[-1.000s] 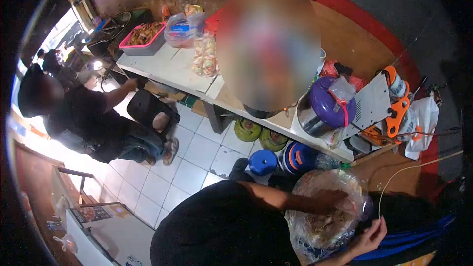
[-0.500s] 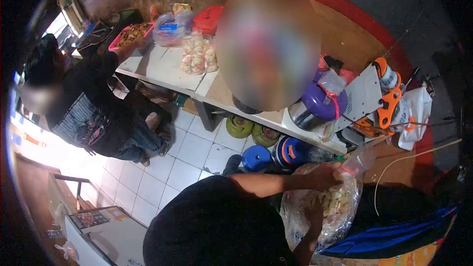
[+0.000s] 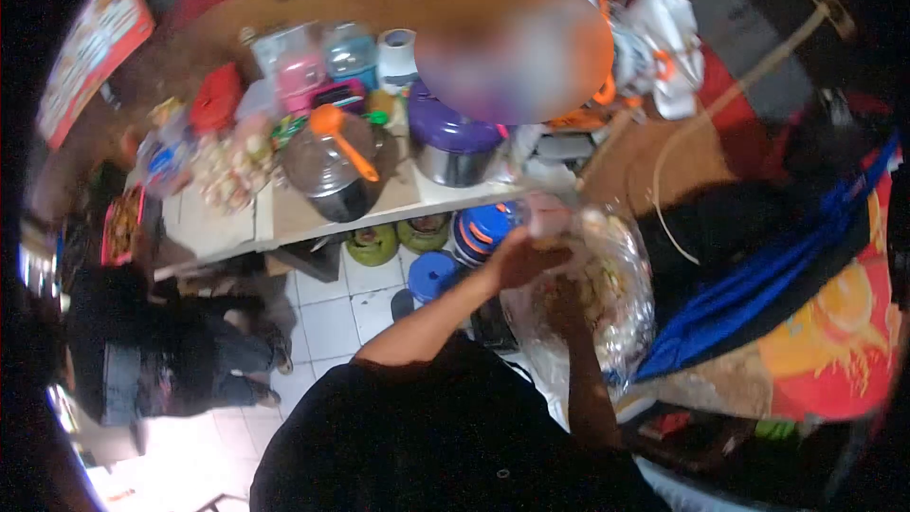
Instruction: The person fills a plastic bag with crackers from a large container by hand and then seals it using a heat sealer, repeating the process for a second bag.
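Your left hand (image 3: 531, 254) half-curled near the surface (image 3: 204, 223), right corner, hold unclear; your right hand (image 3: 564, 308) in the plastic bag (image 3: 616, 299) (openness, hold indistinct).

I'm in a small food-stall kitchen: lidded pots (image 3: 453, 137), bagged food (image 3: 227, 171) on the worktop (image 3: 216, 228), green gas cylinders (image 3: 373, 245) beneath.

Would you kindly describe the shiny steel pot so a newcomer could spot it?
Find the long pale counter. On its right half stands the shiny steel pot. Its purple lid sets it apart from the dark pot beside it, topped by an orange plastic spoon.
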{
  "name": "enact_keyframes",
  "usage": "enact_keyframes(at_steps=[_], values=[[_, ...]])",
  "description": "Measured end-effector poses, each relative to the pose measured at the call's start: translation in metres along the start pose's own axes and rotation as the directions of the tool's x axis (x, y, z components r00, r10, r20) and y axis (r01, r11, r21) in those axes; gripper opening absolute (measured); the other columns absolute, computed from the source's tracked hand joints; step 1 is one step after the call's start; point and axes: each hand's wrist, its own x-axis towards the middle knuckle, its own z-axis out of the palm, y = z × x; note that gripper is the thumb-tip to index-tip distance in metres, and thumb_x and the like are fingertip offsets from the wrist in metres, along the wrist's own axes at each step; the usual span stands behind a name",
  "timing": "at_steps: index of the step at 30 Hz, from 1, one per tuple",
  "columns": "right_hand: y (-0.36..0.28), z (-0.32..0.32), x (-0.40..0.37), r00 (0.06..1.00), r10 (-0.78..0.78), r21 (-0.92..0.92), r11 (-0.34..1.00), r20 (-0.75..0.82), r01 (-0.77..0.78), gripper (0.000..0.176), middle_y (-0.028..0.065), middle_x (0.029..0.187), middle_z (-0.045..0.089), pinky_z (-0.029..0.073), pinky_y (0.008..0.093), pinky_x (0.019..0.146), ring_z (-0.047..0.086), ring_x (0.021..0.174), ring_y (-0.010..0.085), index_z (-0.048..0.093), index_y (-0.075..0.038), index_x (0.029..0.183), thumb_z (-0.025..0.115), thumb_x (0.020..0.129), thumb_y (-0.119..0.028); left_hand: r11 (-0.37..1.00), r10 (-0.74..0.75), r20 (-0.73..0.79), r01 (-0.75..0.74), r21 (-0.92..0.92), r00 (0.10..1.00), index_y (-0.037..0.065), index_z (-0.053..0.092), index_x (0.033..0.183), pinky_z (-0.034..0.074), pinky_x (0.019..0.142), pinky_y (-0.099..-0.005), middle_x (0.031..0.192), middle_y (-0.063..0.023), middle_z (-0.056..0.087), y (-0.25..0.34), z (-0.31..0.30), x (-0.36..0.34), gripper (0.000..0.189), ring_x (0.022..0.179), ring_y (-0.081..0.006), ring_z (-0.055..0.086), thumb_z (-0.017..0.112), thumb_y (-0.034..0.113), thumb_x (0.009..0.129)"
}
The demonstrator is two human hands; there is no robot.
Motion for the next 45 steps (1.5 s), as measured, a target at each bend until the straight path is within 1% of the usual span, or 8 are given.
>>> enact_keyframes(at_steps=[1,10,15,26,29,34,37,45], values=[[0.004,0.01,0.0,0.999,0.044,0.016,0.999,-0.006,-0.044,0.051,0.0294,0.133,0.044,0.024,0.0523,0.112,0.038,0.128,0.0441,0.046,0.005,0.13,0.051,0.086,-0.02,0.805,-0.004,0.037,0.026,-0.593,0.999,0.008,0.05,0.13,0.051,0.09,-0.0373,0.113,-0.0086,0.06,-0.013,-0.003,0.001,0.044,0.104,-0.0219,0.06,0.064,0.005,0.088],[0.002,0.04,0.004,0.892,0.218,0.352,0.933,-0.395,-0.072,0.071,0.0267,0.126,0.053,0.037,0.0471,0.103,0.05,0.118,0.043,0.028,0.0,0.142,0.06,0.086,-0.029,0.824,0.105,-0.225,0.042,0.566,0.969,0.003,0.062,0.111,0.045,0.069,-0.026,0.089,0.0016,0.062,0.046,0.029,-0.001,0.025,0.08,-0.0085,0.053,0.059,0.021,0.095],[-0.038,-0.017,-0.004,0.939,0.291,0.664,0.741,-0.182,-0.101,0.077,0.0256,0.133,0.047,0.046,0.0464,0.09,0.056,0.103,0.0375,0.024,-0.011,0.149,0.064,0.084,-0.018,0.813,0.162,-0.21,-0.01,0.582,0.964,0.002,0.061,0.111,0.043,0.078,-0.0282,0.094,-0.0035,0.063,0.039,0.023,-0.002,0.032,0.085,-0.012,0.054,0.053,0.029,0.098],[0.002,0.033,0.013,0.933,0.257,0.552,0.83,-0.253,-0.079,0.059,0.0219,0.104,0.065,0.05,0.0423,0.082,0.063,0.097,0.0338,0.053,0.003,0.12,0.072,0.079,-0.034,0.703,-0.044,-0.162,0.146,0.696,0.986,0.003,0.064,0.111,0.047,0.083,-0.0315,0.103,-0.0091,0.067,0.033,0.03,0.0,0.031,0.09,-0.0175,0.061,0.053,0.029,0.098],[-0.006,0.011,-0.003,0.935,0.264,0.541,0.835,-0.235,-0.1,0.052,0.0199,0.099,0.067,0.05,0.0412,0.082,0.065,0.095,0.0313,0.062,0.002,0.11,0.075,0.076,-0.036,0.792,0.206,-0.121,-0.093,0.604,0.971,0.004,0.063,0.114,0.048,0.082,-0.0316,0.103,-0.0088,0.068,0.026,0.037,0.0,0.028,0.091,-0.018,0.063,0.064,0.022,0.091],[0.019,0.015,-0.027,0.902,0.253,0.496,0.867,-0.351,-0.051,0.058,0.0176,0.104,0.067,0.05,0.0403,0.085,0.064,0.096,0.0289,0.063,-0.003,0.113,0.079,0.071,-0.038,0.405,0.342,0.107,-0.25,0.88,0.934,0.003,0.057,0.123,0.049,0.089,-0.0328,0.114,-0.0109,0.065,0.029,0.042,-0.004,0.055,0.102,-0.0197,0.063,0.08,0.005,0.073],[0.008,-0.031,-0.056,0.885,0.442,0.77,0.613,-0.146,-0.179,0.064,0.0157,0.11,0.066,0.049,0.0389,0.088,0.063,0.1,0.0267,0.061,-0.004,0.119,0.082,0.068,-0.036,0.745,0.288,-0.1,-0.157,0.649,0.952,0.002,0.057,0.123,0.049,0.092,-0.0339,0.12,-0.0116,0.062,0.017,0.05,-0.008,0.053,0.106,-0.021,0.062,0.078,0.003,0.074],[-0.023,-0.131,-0.103,0.724,0.439,0.651,0.759,-0.532,0.018,0.046,0.0099,0.107,0.064,0.05,0.0335,0.082,0.06,0.096,0.0209,0.06,-0.004,0.113,0.081,0.073,-0.012,0.537,0.261,0.03,-0.17,0.826,0.965,0.005,0.057,0.123,0.052,0.084,-0.0366,0.115,-0.0116,0.066,-0.018,0.043,-0.001,0.056,0.101,-0.0235,0.065,0.079,0.025,0.075]])
